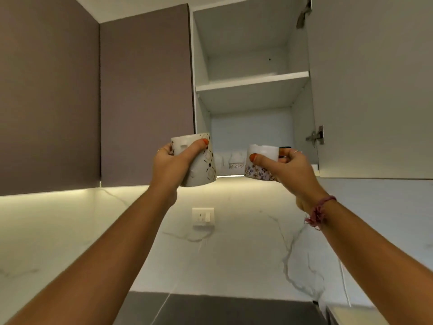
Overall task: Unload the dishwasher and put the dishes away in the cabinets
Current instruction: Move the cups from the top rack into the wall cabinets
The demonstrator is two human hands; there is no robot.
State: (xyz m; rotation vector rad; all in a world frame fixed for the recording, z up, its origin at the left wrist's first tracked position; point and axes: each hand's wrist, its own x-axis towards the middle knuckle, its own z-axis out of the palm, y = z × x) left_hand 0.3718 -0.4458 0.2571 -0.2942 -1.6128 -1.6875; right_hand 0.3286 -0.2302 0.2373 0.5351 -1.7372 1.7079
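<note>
Both mugs are raised in front of the open cabinet [253, 80]: the left hand [168, 160] wraps the taller mug with line patterns [199, 165], the right hand [290, 165] clasps the shorter floral mug [260, 165]. They look like glazed ceramic: rigid, smooth, likely slippery and chippable, moderately light. A full grip around the body or handle suits them best.

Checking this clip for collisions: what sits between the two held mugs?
Head view: a floral cup on the cabinet's lower shelf shows in the gap.
</note>
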